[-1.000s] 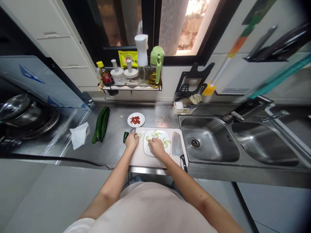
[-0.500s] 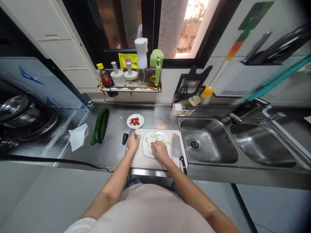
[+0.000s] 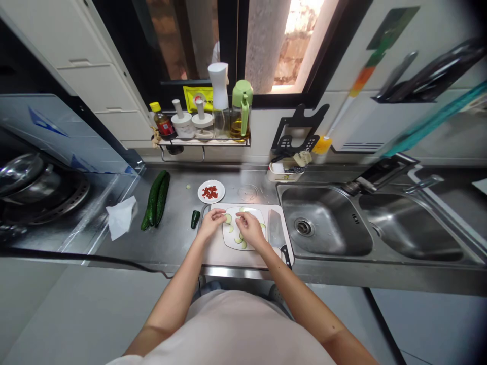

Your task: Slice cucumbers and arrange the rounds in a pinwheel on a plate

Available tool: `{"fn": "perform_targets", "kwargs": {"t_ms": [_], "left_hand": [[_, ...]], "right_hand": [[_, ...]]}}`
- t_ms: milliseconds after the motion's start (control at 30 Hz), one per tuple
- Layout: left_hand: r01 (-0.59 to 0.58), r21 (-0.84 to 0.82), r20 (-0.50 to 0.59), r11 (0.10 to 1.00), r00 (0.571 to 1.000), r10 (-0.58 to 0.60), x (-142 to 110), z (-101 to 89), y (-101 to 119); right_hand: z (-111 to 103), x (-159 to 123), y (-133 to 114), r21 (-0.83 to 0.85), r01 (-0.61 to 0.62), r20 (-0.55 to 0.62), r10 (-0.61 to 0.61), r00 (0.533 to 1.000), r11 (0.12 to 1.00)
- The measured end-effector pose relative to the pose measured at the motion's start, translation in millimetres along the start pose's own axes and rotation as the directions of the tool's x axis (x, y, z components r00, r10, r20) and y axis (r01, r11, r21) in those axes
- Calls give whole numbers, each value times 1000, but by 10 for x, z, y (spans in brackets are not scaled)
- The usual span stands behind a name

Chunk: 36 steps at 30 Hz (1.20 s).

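The left hand held one cucumber slice in a narrow grip at the fingertips, above the left edge of the square plate. The right hand was over the same plate, its grip narrow; whether it held anything cannot be told. Several cut slices lay on the plate, partly hidden, so no full count was possible.

The plate sat on one board, with one knife at its right side. On the metal table, left of the board, were one cucumber stub, at least two whole cucumbers and one paper sheet. One round dish carried red pieces.

The wall rack held two white-lidded jars, one spray bottle, one green-topped jug and one yellow-capped bottle; its red label was illegible.
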State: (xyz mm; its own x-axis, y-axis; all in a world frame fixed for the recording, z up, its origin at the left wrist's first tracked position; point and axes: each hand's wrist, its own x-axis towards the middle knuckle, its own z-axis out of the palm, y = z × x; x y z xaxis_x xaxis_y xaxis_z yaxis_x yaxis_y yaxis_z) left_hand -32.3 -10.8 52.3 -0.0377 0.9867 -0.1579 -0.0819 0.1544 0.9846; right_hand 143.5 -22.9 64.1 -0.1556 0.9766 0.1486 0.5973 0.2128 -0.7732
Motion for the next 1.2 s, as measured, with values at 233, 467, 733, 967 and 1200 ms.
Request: {"fn": "perform_targets", "kwargs": {"t_ms": [233, 467, 733, 967, 1200], "left_hand": [[36, -75, 128, 996, 991, -26, -107, 154, 234], [353, -134, 107, 926, 934, -341, -223, 237, 279], [544, -431, 320, 720, 838, -442, -247, 259, 368], [425, -401, 245, 812, 904, -352, -276, 223, 416], [278, -249, 179, 928, 955, -238, -298, 223, 504]], "right_hand": [[-37, 75, -99, 237, -32, 15, 29, 999, 971], [-117, 28, -105, 315, -5, -38, 18, 999, 949], [-131, -4, -125, 328, 17, -35, -6, 999, 944], [-148, -39, -162, 496, -70, 41, 57, 998, 866], [-184, -58, -265, 589, -147, 163, 61, 985, 795]]}}
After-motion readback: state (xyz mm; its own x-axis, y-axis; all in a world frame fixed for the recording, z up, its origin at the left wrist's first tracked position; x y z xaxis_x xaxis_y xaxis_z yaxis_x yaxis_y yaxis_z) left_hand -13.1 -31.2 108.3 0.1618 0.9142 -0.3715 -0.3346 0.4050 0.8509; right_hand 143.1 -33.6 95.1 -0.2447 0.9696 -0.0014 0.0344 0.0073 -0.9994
